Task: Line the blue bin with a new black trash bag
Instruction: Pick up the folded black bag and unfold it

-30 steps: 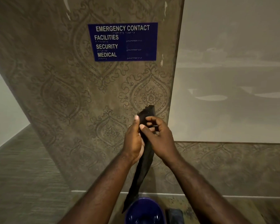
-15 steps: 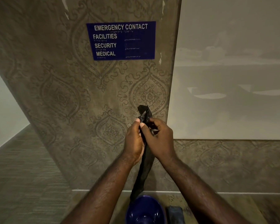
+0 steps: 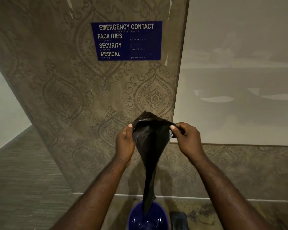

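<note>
A black trash bag [image 3: 150, 146] hangs in front of me, its top edge spread open between my hands. My left hand [image 3: 125, 143] pinches the left side of the mouth and my right hand [image 3: 186, 138] pinches the right side. The bag narrows downward, and its bottom tip dangles over the open blue bin [image 3: 148, 216] at the bottom edge of the view. The bin is round and glossy, standing on the floor against the wall; only its upper part shows.
A patterned brown wall stands right ahead with a blue emergency contact sign [image 3: 126, 41]. A pale panel [image 3: 239, 80] fills the right. A small dark object [image 3: 179, 220] lies on the floor beside the bin. Carpeted floor [image 3: 23, 180] stretches to the left.
My hands have moved apart, pulling the folded strip of bag open at the top into a wide mouth. The bag's lower end now hangs over the bin.
</note>
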Tool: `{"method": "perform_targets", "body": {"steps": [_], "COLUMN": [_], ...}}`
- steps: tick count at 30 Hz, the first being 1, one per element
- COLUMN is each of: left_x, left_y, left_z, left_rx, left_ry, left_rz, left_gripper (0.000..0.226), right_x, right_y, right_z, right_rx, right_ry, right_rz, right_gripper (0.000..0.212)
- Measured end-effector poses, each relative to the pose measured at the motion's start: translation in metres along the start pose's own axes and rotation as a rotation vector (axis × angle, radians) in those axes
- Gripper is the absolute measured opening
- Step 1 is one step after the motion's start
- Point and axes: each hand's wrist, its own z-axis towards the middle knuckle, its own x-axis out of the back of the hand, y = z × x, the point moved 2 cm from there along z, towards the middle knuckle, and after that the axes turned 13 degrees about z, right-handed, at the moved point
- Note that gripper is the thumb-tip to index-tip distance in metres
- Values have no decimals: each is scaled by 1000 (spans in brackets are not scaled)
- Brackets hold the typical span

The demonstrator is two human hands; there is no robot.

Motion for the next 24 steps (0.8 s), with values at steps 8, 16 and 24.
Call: {"method": "perform_targets", "body": {"steps": [8,16,24], "left_x": [15,25,38], "left_y": [-22,-52,-48], "left_z": [8,6,10], "left_rx": [-42,175,111], "left_ry": [44,223,290], "left_rz": [277,156,131], "left_gripper": [39,26,14], "right_x": [28,38,59], "right_y": [23,28,75], "right_z": [15,3,-18], "right_rx": [47,187,82], "right_ry": [-108,-35,84], "right_rz": [-221,-239,-333], "right_gripper": [16,14,12]}}
